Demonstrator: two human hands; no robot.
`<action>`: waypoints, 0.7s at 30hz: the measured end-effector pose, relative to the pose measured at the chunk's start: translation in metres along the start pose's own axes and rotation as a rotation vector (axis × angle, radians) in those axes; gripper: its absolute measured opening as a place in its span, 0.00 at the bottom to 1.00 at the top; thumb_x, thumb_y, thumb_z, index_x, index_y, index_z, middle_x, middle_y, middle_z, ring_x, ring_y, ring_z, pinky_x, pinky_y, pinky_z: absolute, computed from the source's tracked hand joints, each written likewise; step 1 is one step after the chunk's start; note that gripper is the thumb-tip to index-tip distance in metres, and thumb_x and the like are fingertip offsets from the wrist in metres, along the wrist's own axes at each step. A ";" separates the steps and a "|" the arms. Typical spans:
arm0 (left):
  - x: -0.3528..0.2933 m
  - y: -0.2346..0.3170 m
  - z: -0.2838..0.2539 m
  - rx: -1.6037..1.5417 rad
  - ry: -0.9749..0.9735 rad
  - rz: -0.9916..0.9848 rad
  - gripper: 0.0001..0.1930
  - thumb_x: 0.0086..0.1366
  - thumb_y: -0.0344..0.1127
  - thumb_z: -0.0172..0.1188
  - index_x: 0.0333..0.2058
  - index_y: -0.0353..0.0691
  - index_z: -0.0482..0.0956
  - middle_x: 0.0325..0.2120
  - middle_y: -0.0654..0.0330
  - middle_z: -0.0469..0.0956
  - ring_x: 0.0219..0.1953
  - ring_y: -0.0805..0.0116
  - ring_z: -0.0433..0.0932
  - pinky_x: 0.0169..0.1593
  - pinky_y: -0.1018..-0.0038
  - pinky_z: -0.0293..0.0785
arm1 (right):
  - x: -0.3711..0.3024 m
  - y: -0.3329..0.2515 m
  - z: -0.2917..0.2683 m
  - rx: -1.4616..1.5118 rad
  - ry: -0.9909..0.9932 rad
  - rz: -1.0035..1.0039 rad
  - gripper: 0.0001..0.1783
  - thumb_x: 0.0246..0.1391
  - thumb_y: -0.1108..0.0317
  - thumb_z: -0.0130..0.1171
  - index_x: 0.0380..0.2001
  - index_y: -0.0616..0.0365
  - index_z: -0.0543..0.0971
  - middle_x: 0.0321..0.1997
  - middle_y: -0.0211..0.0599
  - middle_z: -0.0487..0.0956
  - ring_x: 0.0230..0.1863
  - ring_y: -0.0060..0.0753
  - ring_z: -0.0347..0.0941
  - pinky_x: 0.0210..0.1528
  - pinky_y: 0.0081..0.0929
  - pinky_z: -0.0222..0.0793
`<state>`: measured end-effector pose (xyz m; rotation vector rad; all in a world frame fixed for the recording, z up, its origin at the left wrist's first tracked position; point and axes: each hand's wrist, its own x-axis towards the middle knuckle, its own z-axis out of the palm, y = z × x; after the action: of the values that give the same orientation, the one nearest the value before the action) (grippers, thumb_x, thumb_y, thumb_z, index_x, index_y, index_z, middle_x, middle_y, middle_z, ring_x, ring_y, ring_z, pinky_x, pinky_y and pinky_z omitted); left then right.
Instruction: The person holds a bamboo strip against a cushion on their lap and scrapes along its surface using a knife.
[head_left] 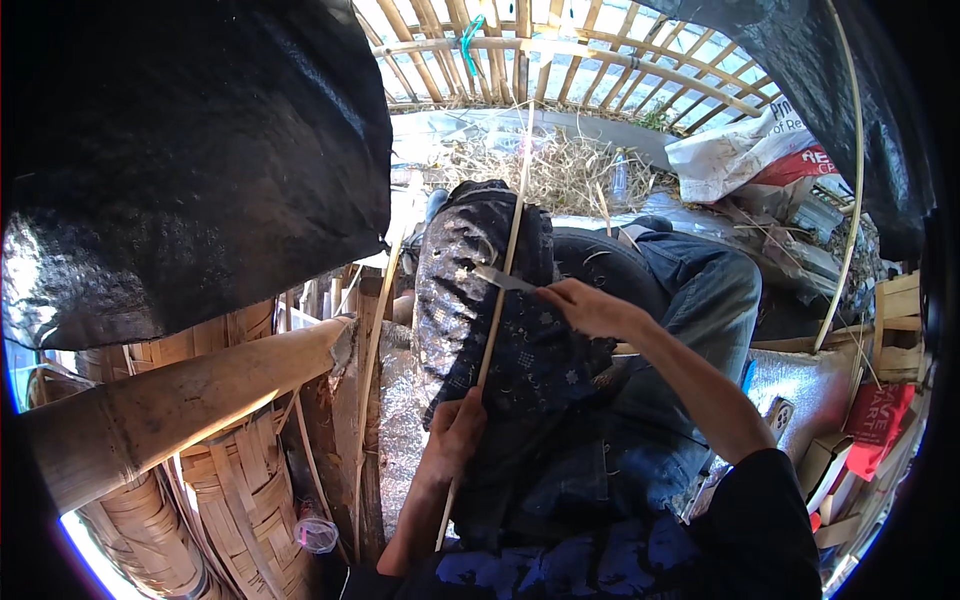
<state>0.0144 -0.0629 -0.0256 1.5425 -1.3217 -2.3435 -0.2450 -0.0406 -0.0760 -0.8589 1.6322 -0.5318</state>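
A long, thin bamboo strip (493,330) runs up and away from me across a dark patterned cloth (450,245) draped over my left leg. My left hand (456,428) is closed around the strip's lower part, near my lap. In my right hand (597,309) is a knife (506,281), its pale blade lying across the strip at the cloth, farther up than my left hand. The fingers wrap the knife's handle and hide most of it. Below the left hand, the strip's near end passes beside my left forearm.
A thick bamboo pole (190,395) juts in from the left, above woven bamboo baskets (240,490). Black sheeting (200,170) hangs at upper left. Straw-like shavings (560,170) are heaped ahead, before a bamboo slat fence (545,45). A white-and-red sack (725,160) lies at far right.
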 end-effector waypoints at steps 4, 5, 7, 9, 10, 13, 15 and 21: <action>0.006 -0.004 0.001 -0.029 0.006 0.007 0.26 0.68 0.52 0.44 0.12 0.48 0.62 0.09 0.77 0.56 0.12 0.87 0.52 0.16 0.81 0.42 | -0.006 0.020 0.000 -0.165 0.008 -0.254 0.25 0.64 0.52 0.40 0.35 0.66 0.75 0.25 0.53 0.74 0.29 0.37 0.72 0.35 0.36 0.66; 0.005 -0.004 0.001 -0.021 0.009 0.002 0.26 0.68 0.52 0.45 0.12 0.48 0.62 0.09 0.77 0.56 0.12 0.87 0.52 0.16 0.81 0.42 | -0.012 0.014 -0.003 -0.251 0.004 -0.243 0.25 0.63 0.52 0.40 0.36 0.66 0.75 0.25 0.53 0.74 0.29 0.37 0.71 0.35 0.36 0.65; 0.004 -0.004 0.000 -0.026 0.007 0.004 0.26 0.68 0.52 0.44 0.12 0.48 0.61 0.09 0.77 0.56 0.12 0.87 0.52 0.16 0.81 0.43 | -0.019 0.001 -0.015 -0.256 -0.099 -0.195 0.25 0.63 0.51 0.41 0.35 0.65 0.75 0.22 0.45 0.72 0.26 0.31 0.68 0.31 0.34 0.64; 0.003 0.000 0.001 -0.034 0.002 0.011 0.26 0.68 0.52 0.44 0.12 0.47 0.61 0.09 0.76 0.56 0.12 0.87 0.52 0.16 0.81 0.43 | -0.023 -0.003 -0.017 -0.266 -0.198 -0.147 0.25 0.63 0.50 0.42 0.34 0.64 0.75 0.20 0.38 0.70 0.23 0.25 0.65 0.28 0.32 0.63; 0.002 0.004 0.004 0.023 0.027 0.039 0.26 0.68 0.51 0.44 0.12 0.47 0.61 0.09 0.76 0.56 0.12 0.86 0.53 0.17 0.81 0.43 | -0.028 -0.003 -0.014 -0.226 -0.220 -0.178 0.26 0.62 0.49 0.43 0.32 0.64 0.74 0.18 0.35 0.69 0.22 0.26 0.64 0.28 0.31 0.62; -0.011 0.020 0.012 0.046 0.069 0.056 0.26 0.69 0.51 0.44 0.12 0.46 0.61 0.09 0.75 0.57 0.12 0.85 0.54 0.17 0.81 0.44 | -0.029 -0.004 -0.028 -0.013 -0.243 -0.182 0.27 0.62 0.46 0.42 0.27 0.62 0.71 0.15 0.30 0.65 0.18 0.23 0.60 0.22 0.27 0.58; -0.011 0.025 0.017 0.018 0.077 0.040 0.26 0.69 0.51 0.43 0.13 0.45 0.61 0.09 0.74 0.57 0.12 0.85 0.54 0.17 0.81 0.45 | -0.027 -0.004 -0.045 0.347 -0.236 -0.103 0.27 0.61 0.43 0.41 0.23 0.57 0.67 0.13 0.23 0.61 0.10 0.16 0.54 0.11 0.20 0.49; 0.008 0.015 0.020 -0.039 0.003 0.040 0.25 0.70 0.48 0.40 0.13 0.46 0.60 0.07 0.71 0.56 0.10 0.82 0.53 0.16 0.80 0.46 | 0.020 -0.016 -0.028 0.485 0.117 -0.058 0.23 0.61 0.45 0.44 0.27 0.54 0.68 0.11 0.17 0.55 0.10 0.10 0.48 0.11 0.17 0.43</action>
<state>-0.0105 -0.0636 -0.0185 1.4938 -1.2857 -2.3275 -0.2700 -0.0690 -0.0702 -0.5208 1.4922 -0.9853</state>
